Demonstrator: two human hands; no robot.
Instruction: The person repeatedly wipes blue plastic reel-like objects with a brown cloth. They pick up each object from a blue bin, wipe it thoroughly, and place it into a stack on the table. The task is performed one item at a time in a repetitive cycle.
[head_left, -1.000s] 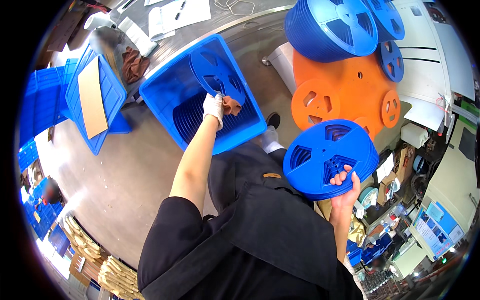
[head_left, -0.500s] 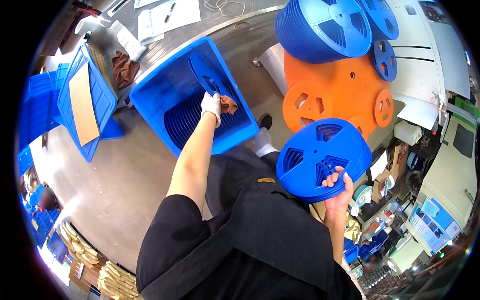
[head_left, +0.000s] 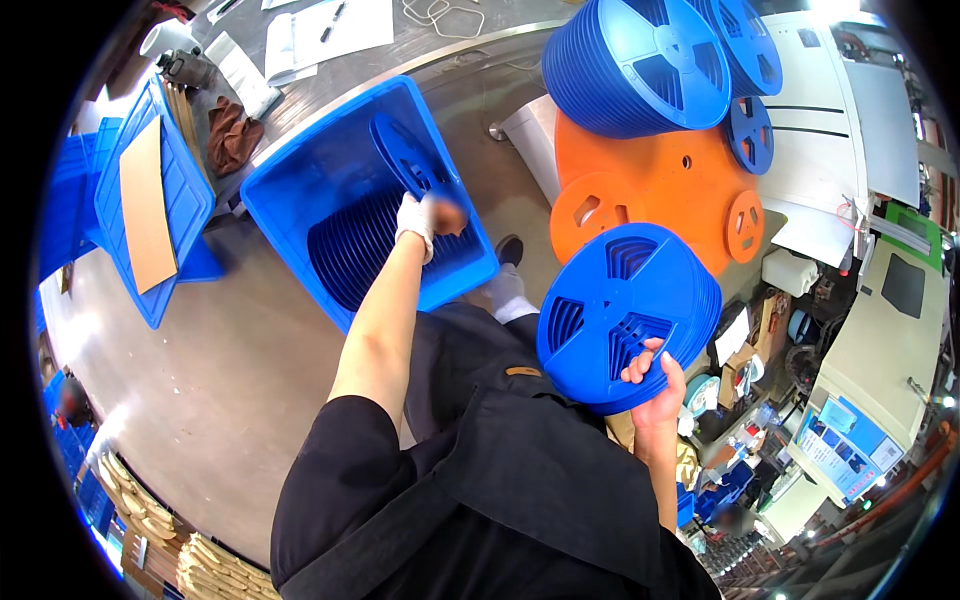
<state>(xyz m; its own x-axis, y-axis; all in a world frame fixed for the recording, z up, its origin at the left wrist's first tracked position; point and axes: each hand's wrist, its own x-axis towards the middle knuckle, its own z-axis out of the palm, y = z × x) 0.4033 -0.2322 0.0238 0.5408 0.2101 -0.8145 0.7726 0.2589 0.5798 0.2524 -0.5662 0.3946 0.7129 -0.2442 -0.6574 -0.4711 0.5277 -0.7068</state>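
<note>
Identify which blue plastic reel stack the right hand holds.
The round blue stack in front of the orange panel: the bare right hand grips its rim. Others occupy the blue plastic bin and panel's far edge.

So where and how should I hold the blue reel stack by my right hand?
Probably grip the blue reel stack by its lower-right rim, coming from the right. A cut-out window lies just inside that rim, so fingers could hook through; your right hand is at that spot.
</note>
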